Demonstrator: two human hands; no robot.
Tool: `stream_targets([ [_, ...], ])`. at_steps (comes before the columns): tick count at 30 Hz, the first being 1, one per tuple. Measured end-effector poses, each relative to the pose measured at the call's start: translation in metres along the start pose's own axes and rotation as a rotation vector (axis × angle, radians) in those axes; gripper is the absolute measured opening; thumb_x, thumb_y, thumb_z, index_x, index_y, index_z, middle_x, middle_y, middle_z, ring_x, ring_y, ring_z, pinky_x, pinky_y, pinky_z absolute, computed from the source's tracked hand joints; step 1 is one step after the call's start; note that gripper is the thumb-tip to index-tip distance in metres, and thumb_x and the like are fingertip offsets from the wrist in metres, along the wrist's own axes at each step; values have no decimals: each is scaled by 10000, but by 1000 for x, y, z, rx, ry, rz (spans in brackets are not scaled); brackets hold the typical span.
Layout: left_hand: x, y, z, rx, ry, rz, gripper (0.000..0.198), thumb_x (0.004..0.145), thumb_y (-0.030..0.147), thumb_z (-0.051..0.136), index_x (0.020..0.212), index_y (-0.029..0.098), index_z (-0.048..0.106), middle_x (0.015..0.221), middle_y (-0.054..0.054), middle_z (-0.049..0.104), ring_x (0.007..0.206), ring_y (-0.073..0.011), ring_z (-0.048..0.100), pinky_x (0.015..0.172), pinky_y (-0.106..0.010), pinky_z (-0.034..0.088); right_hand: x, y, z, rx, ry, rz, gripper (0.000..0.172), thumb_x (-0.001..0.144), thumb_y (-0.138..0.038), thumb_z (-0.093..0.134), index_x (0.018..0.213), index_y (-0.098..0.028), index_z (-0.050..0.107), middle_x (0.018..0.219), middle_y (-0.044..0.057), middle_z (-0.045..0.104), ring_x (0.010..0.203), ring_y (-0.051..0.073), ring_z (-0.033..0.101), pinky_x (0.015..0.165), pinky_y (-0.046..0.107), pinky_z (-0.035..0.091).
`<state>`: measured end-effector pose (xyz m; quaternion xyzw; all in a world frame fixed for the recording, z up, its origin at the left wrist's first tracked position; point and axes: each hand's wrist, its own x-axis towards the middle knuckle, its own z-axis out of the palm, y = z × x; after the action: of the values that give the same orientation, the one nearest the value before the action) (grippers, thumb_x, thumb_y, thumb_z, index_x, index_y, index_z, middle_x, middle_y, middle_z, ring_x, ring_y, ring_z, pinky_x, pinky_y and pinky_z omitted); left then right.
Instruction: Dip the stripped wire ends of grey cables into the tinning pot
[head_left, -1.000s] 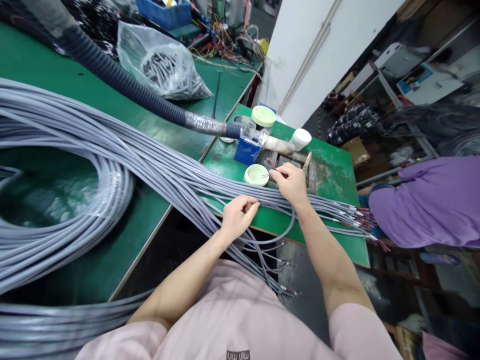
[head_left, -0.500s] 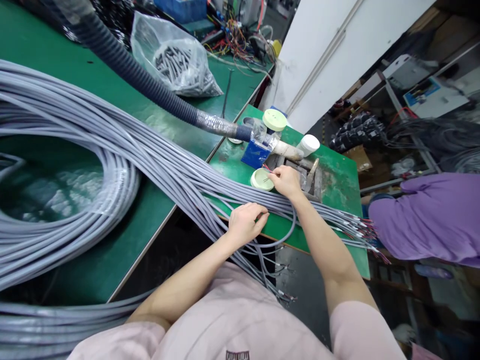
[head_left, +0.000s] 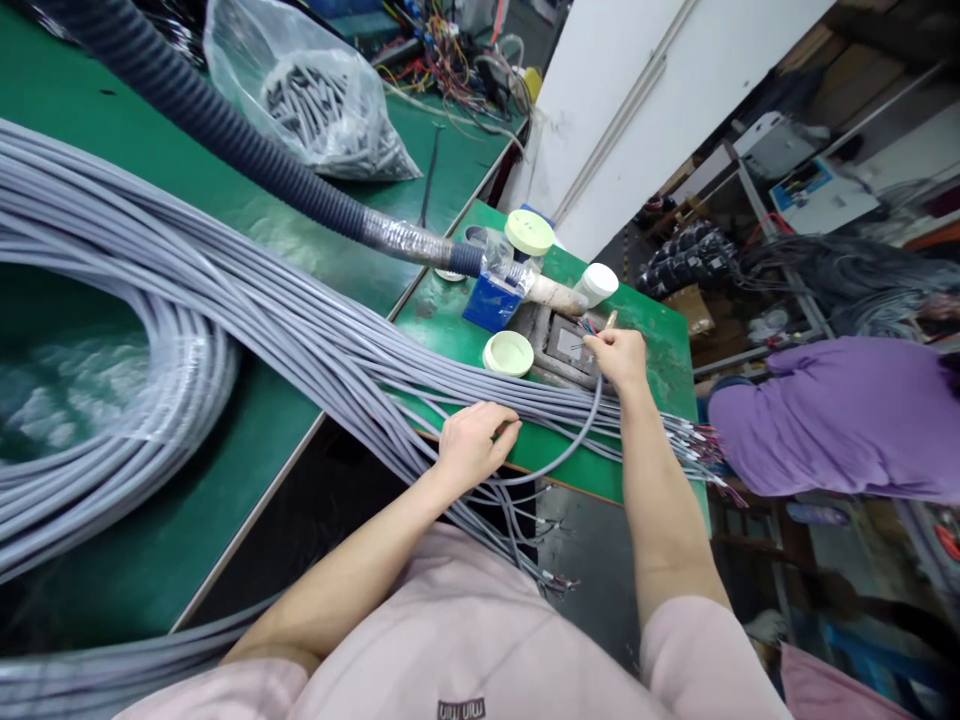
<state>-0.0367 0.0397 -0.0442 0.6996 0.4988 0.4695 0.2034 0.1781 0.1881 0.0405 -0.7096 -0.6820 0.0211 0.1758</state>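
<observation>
My right hand (head_left: 619, 358) pinches the end of a grey cable (head_left: 587, 425), with thin coloured wires sticking out past the fingertips. These wire tips are over a square metal pot (head_left: 568, 343) with a dull silver surface. From the hand the cable loops down and back to the left. My left hand (head_left: 477, 440) lies curled at the front edge of the grey cable bundle (head_left: 330, 320); whatever is under its fingers, if anything, is hidden. Between the hands, beyond the bundle, stands a shallow pale-green dish (head_left: 508, 354).
A ribbed hose (head_left: 247, 150) ends in a nozzle (head_left: 555, 295) behind the pot, beside a blue box (head_left: 491, 303). A yellow-lidded jar (head_left: 529, 232) and white cup (head_left: 598, 284) stand behind. A plastic bag (head_left: 322, 110) holds grey pieces. A person in purple (head_left: 825, 415) is at right.
My right hand has moved right with the cable end, from over the pale-green dish to the metal pot. My left hand has stayed at the bundle. The whole view has shifted slightly.
</observation>
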Motion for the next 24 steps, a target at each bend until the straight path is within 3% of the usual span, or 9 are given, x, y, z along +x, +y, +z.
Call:
stream_targets([
  [12, 3, 1, -1, -70, -17, -68, 108, 855, 252, 574, 807, 203, 658, 671, 8, 642, 636, -122, 576, 627, -240, 422, 17, 26, 32, -122, -6, 144, 253, 738, -342, 600, 705, -149, 759, 683, 98, 705, 707, 223, 635, 650, 291, 414],
  [24, 3, 2, -2, -68, -16, -54, 123, 864, 257, 559, 809, 206, 656, 667, 7, 639, 632, -123, 572, 625, -242, 422, 18, 22, 36, -146, -31, 142, 226, 735, -326, 604, 687, -164, 755, 724, 115, 718, 742, 241, 646, 663, 298, 427],
])
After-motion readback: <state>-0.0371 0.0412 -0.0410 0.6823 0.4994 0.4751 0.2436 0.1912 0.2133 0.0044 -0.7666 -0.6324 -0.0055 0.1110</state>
